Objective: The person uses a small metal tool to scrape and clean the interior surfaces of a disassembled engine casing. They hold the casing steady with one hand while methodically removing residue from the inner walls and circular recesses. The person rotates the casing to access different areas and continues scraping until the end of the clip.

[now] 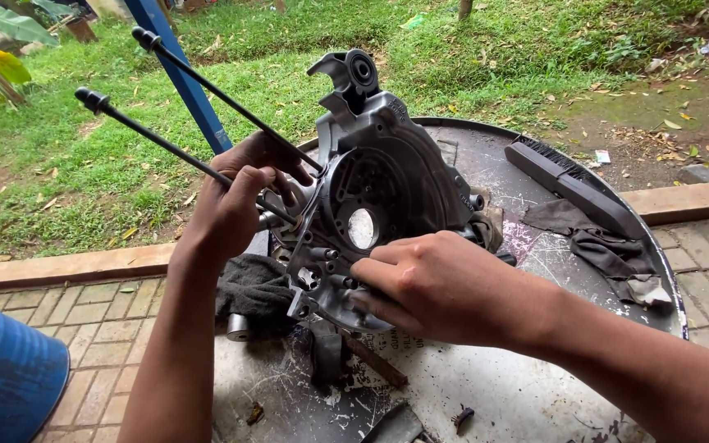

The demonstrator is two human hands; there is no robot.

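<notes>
I see the grey cast-aluminium engine crankcase half tilted upright on the round scratched metal tabletop, prob. to expose its face. My right hand clamps its lower edge; left hand is closed round the 2 long black stud bolts, steadying them. 1 black brush sits apart.
</notes>
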